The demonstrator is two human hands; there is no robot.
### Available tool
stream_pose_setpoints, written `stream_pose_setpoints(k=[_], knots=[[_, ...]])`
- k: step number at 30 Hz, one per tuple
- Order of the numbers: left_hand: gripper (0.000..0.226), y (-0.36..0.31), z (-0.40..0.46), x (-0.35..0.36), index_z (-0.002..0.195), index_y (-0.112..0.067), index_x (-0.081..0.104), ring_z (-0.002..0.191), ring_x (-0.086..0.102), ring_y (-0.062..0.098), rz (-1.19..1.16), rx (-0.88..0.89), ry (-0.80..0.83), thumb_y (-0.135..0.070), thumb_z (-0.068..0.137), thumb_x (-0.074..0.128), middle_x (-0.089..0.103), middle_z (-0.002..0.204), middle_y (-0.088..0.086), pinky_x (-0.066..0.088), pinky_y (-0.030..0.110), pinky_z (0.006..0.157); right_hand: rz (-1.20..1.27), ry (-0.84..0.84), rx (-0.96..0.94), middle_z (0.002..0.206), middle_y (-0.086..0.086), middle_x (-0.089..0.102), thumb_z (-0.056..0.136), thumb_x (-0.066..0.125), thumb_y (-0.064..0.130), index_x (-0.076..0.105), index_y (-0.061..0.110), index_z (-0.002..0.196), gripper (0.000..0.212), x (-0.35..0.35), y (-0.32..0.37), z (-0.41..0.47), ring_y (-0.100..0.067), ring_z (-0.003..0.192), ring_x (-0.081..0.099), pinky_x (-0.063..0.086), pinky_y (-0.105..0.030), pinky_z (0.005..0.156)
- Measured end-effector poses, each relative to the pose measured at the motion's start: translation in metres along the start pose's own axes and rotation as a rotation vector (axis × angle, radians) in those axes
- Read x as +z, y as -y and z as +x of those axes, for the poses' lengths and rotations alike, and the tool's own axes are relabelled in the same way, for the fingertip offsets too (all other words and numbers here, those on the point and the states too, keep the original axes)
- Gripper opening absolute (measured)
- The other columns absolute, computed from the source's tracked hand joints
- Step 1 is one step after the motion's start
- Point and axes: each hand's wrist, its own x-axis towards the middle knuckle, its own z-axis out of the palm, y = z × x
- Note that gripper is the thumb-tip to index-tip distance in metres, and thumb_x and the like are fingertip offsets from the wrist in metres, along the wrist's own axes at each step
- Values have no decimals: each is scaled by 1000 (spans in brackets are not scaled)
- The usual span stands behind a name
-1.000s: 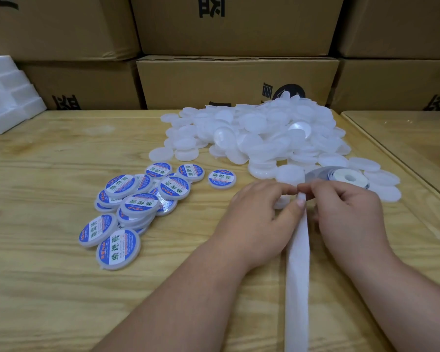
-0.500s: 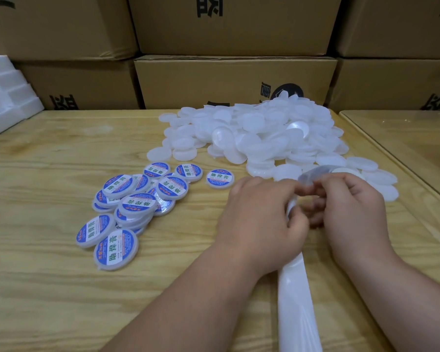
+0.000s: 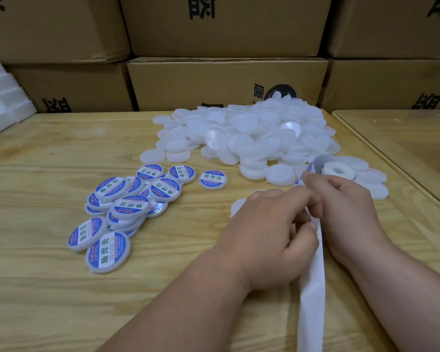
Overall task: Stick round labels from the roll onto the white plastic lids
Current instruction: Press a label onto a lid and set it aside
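Both hands meet at lower centre-right. Left hand (image 3: 269, 232) pinches the backing strip (image 3: 313, 288); right hand (image 3: 346, 207) curls around it near the roll (image 3: 337, 171). Unlabelled lids (image 3: 252, 133) heaped upper centre. Advice: peel slowly, keep the strip taut, centre the label before pressing.

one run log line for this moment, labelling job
phase: peeling label | left hand: pinches backing strip | right hand: on strip near label roll | labelled lids: left | blank lids: behind
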Motion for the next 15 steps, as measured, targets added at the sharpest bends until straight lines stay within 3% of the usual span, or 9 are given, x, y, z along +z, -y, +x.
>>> stream_pose_setpoints(k=[2, 5, 7, 10, 13, 15], knots=[[15, 3, 1, 0, 93, -23, 55, 82, 54, 16, 2, -24, -11, -15, 80, 55, 62, 78, -6, 41, 29, 82, -71, 22, -5, 63, -17, 53, 78, 67, 25, 60, 2, 69, 25, -1, -2, 2, -20, 61, 48, 43, -40, 63], [21, 12, 4, -2, 92, -29, 52, 89, 52, 15, 100, -110, -105, -17, 75, 53, 60, 86, -11, 45, 37, 84, -98, -19, -16, 58, -2, 44, 79, 64, 21, 52, 4, 67, 24, 0, -5, 6, -17, 57, 38, 34, -36, 58], [34, 20, 4, -3, 106, -31, 56, 105, 48, 13, 193, -221, -123, -25, 73, 52, 59, 105, -15, 41, 34, 96, -88, -35, -26, 54, 4, 40, 86, 66, 25, 50, 9, 64, 32, 2, -8, 7, -16, 54, 34, 31, -32, 56], [55, 28, 2, -2, 135, -39, 47, 131, 36, 12, 287, -350, -1, -39, 81, 57, 49, 134, -18, 29, 31, 113, -64, -51, -68, 52, 6, 43, 92, 67, 30, 53, 7, 66, 37, 5, -10, 6, -13, 49, 35, 33, -24, 49], [61, 32, 1, 1, 144, -41, 42, 135, 37, 12, 364, -337, 53, -50, 87, 60, 49, 143, -17, 28, 34, 115, -50, -37, -111, 52, 8, 51, 95, 66, 30, 59, 9, 68, 34, 6, -10, 3, -8, 47, 41, 35, -18, 45], [54, 34, 3, 2, 142, -41, 48, 131, 42, 14, 380, -320, 38, -48, 89, 60, 53, 140, -17, 31, 35, 113, -36, -12, -117, 59, 5, 58, 94, 64, 27, 63, 10, 74, 26, 7, -8, 0, -8, 51, 48, 39, -21, 50]])
